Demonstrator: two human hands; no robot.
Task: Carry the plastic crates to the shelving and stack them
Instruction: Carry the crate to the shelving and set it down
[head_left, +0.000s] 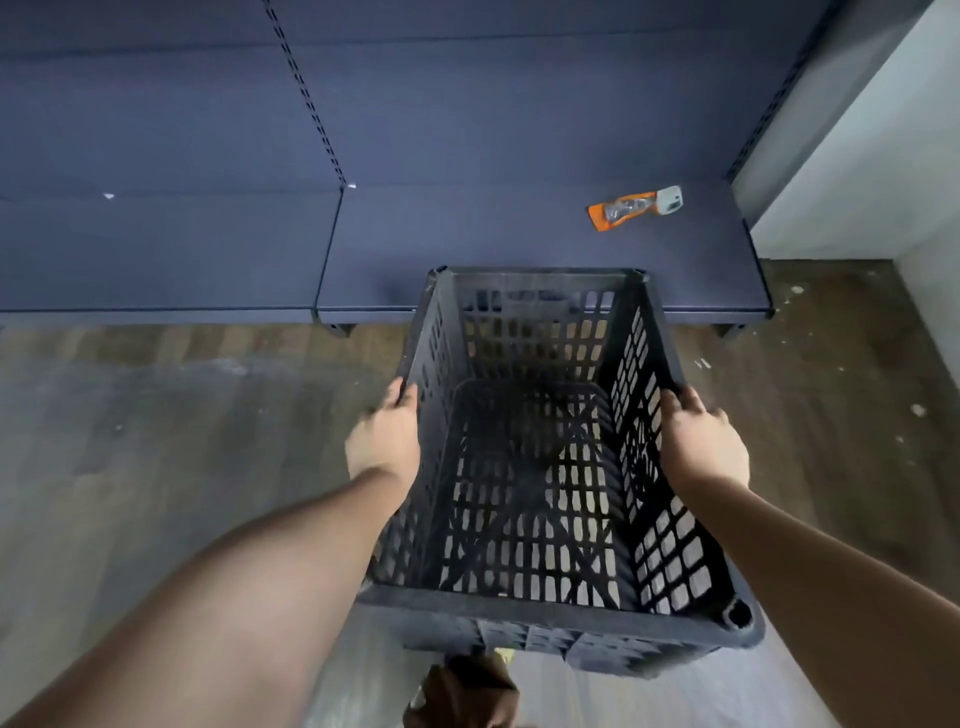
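I hold one dark plastic crate (535, 467) with lattice walls in front of me, above the floor. It is empty, and the floor shows through its perforated bottom. My left hand (387, 436) grips its left rim and my right hand (704, 441) grips its right rim. The crate's far end overlaps the front edge of the low dark blue shelf (467, 244) of the shelving. No other crate is in view.
A small orange and white packet (634, 207) lies on the shelf at the right. A slotted upright (306, 93) divides the shelving's back panels. A white wall (883, 156) closes the right side. The floor (156, 415) is wood-patterned.
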